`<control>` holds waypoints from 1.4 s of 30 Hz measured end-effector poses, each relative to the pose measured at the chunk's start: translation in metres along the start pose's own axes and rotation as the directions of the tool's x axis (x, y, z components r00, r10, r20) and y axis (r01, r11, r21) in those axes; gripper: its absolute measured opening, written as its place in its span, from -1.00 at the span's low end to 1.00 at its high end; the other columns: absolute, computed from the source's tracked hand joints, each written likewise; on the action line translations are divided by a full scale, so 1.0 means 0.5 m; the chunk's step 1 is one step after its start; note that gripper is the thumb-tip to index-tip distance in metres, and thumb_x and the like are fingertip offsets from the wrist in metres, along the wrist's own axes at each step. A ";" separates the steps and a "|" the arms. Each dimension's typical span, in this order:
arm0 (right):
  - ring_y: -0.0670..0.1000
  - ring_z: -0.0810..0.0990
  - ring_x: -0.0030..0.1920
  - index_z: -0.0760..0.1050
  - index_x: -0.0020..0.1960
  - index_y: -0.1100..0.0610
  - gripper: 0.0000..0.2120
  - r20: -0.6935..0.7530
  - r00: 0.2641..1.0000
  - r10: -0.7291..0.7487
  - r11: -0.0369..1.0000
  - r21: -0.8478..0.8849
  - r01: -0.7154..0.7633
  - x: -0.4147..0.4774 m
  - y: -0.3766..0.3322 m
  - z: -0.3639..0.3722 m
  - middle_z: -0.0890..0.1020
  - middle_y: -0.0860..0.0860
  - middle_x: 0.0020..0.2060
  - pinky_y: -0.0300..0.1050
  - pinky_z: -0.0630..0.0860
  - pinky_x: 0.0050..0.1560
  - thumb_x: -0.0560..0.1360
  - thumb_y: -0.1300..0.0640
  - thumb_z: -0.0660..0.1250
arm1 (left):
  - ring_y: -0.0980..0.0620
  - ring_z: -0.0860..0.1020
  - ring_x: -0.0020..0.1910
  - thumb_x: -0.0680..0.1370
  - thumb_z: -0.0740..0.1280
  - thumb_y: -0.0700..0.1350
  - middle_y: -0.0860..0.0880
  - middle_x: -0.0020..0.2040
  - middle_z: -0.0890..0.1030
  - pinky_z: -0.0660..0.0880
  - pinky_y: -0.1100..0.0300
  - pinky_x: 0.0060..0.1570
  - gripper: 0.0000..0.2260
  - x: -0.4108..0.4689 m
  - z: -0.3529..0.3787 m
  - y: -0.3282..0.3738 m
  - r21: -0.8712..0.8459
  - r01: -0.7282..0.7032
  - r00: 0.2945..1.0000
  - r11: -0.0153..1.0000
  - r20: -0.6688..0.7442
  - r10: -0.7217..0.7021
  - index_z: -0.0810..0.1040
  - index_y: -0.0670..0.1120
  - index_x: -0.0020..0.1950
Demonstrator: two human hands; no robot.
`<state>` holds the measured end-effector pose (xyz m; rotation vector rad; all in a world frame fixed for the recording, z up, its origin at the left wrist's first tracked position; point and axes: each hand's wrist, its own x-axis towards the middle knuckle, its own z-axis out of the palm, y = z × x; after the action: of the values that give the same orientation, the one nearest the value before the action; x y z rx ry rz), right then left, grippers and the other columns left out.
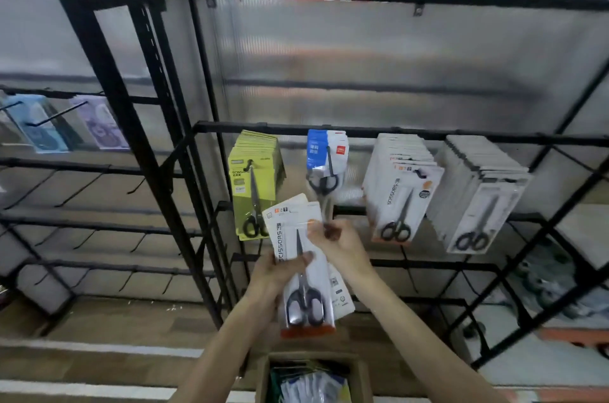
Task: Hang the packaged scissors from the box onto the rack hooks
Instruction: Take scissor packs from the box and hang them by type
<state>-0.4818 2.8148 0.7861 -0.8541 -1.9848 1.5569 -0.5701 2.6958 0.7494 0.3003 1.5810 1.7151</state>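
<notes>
Fig. 1. Head view, facing the black rack (428, 138). My left hand (273, 277) grips a small stack of packaged scissors (290, 238) at mid-height, with the thumb laid across the front card and the fingers curled behind. My right hand (342, 244) pinches the upper right edge of the front pack between thumb and fingertips. The stack is held tilted, its hanging end up and to the left and the scissor handles down, in front of the rack and below its upper hook rail. Behind the front pack, the printed back of another card shows at the lower right. Four groups already hang along that rail. From its left end, these are green-carded scissors (253, 172), a blue-and-white pack (324, 149), a deep row of white-carded scissors (398, 185) and, towards the right end, a second white row (481, 191). The cardboard box (263, 376) stands open at the bottom edge of the view, below my forearms, with more packs inside. On the neighbouring frame at the left, a blue pack (43, 126) and a purple pack (102, 126) hang side by side.
</notes>
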 end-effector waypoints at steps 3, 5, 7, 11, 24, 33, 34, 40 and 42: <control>-0.15 0.65 -0.12 0.57 -0.03 0.18 -0.79 -0.082 0.996 0.025 0.999 -0.021 -0.027 -0.010 0.033 -0.040 0.68 -0.04 -0.15 -0.16 0.53 -0.08 0.45 0.10 0.52 | -0.16 0.71 0.05 0.44 0.58 -0.18 -0.12 0.03 0.74 0.58 -0.17 0.21 -0.67 -0.015 0.056 -0.022 0.058 -0.050 0.996 0.997 0.076 0.046 0.65 -0.15 0.17; -0.08 0.61 -0.08 0.52 0.02 0.14 -0.80 -0.144 0.987 0.067 0.997 -0.030 -0.072 -0.029 0.040 -0.091 0.65 -0.02 -0.10 -0.20 0.51 -0.08 0.49 0.11 0.49 | -0.15 0.72 0.03 0.39 0.62 -0.06 -0.12 0.03 0.74 0.60 -0.18 0.17 -0.57 -0.025 0.086 -0.034 0.053 -0.034 0.992 0.998 0.120 0.027 0.64 -0.15 0.19; -0.09 0.55 -0.15 0.49 -0.03 0.11 -0.86 -0.207 0.975 0.085 0.995 -0.027 -0.093 -0.053 0.043 -0.144 0.58 -0.04 -0.18 -0.32 0.41 -0.23 0.52 0.14 0.45 | -0.16 0.71 0.05 0.41 0.59 -0.04 -0.13 0.05 0.74 0.61 -0.18 0.16 -0.58 -0.032 0.116 -0.041 0.039 -0.018 0.987 0.999 0.159 0.011 0.63 -0.16 0.19; 0.02 0.57 -0.10 0.50 0.00 0.19 -0.85 -0.320 0.943 0.089 0.996 0.047 -0.078 -0.090 0.039 -0.238 0.60 0.05 -0.13 -0.17 0.42 -0.13 0.51 0.19 0.45 | -0.15 0.70 0.07 0.52 0.49 -0.10 -0.12 0.05 0.74 0.60 -0.11 0.15 -0.74 -0.041 0.183 -0.058 0.018 0.003 0.987 1.000 0.162 -0.005 0.65 -0.17 0.16; -0.01 0.47 -0.15 0.46 0.10 0.32 -0.69 -0.423 0.897 0.129 0.990 0.113 -0.089 -0.138 0.057 -0.358 0.55 0.13 -0.14 -0.15 0.39 -0.18 0.52 0.11 0.42 | -0.06 0.72 -0.06 0.58 0.43 -0.16 -0.03 -0.07 0.76 0.63 0.02 -0.09 -0.88 -0.072 0.187 -0.061 0.137 -0.033 0.999 0.990 0.024 0.030 0.66 -0.15 0.10; -0.07 0.48 -0.19 0.46 0.06 0.12 -0.92 -0.401 0.915 0.035 0.999 0.024 -0.028 -0.105 0.025 -0.322 0.53 -0.03 -0.16 -0.23 0.35 -0.22 0.63 0.11 0.28 | -0.06 0.72 -0.09 0.57 0.44 -0.16 0.00 -0.13 0.76 0.64 0.01 -0.12 -0.93 -0.076 0.141 -0.050 0.147 -0.023 1.000 0.989 0.002 0.023 0.66 -0.12 0.03; -0.07 0.51 -0.16 0.47 0.10 0.10 -0.91 -0.393 0.919 0.007 1.000 0.004 -0.006 -0.094 0.010 -0.319 0.56 -0.02 -0.12 -0.23 0.36 -0.21 0.63 0.11 0.29 | -0.06 0.73 -0.11 0.57 0.44 -0.17 -0.01 -0.12 0.76 0.63 0.03 -0.14 -0.93 -0.077 0.138 -0.045 0.154 -0.035 0.999 0.987 0.015 0.033 0.66 -0.12 0.04; 0.04 0.59 -0.03 0.48 0.10 0.10 -0.88 -0.415 0.910 -0.001 1.000 0.021 0.011 -0.025 -0.055 -0.312 0.62 0.08 0.00 -0.13 0.52 -0.01 0.60 0.10 0.35 | -0.07 0.74 -0.09 0.56 0.45 -0.15 -0.07 -0.05 0.76 0.65 0.01 -0.13 -0.85 -0.068 0.119 -0.020 0.183 -0.071 0.996 0.980 0.069 0.059 0.63 -0.14 0.10; 0.15 0.61 0.09 0.51 0.11 0.15 -0.85 -0.427 0.904 0.036 0.999 0.039 -0.022 -0.012 -0.049 -0.314 0.64 0.16 0.07 0.02 0.54 0.11 0.59 0.11 0.36 | -0.08 0.74 -0.08 0.56 0.45 -0.15 -0.07 -0.05 0.76 0.65 0.00 -0.10 -0.85 -0.065 0.112 -0.018 0.170 -0.074 0.995 0.983 0.077 0.061 0.63 -0.15 0.11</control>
<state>-0.3729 2.9126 0.8480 -1.1083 -1.6303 1.2760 -0.5093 2.7155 0.7625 0.5016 1.6872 1.6018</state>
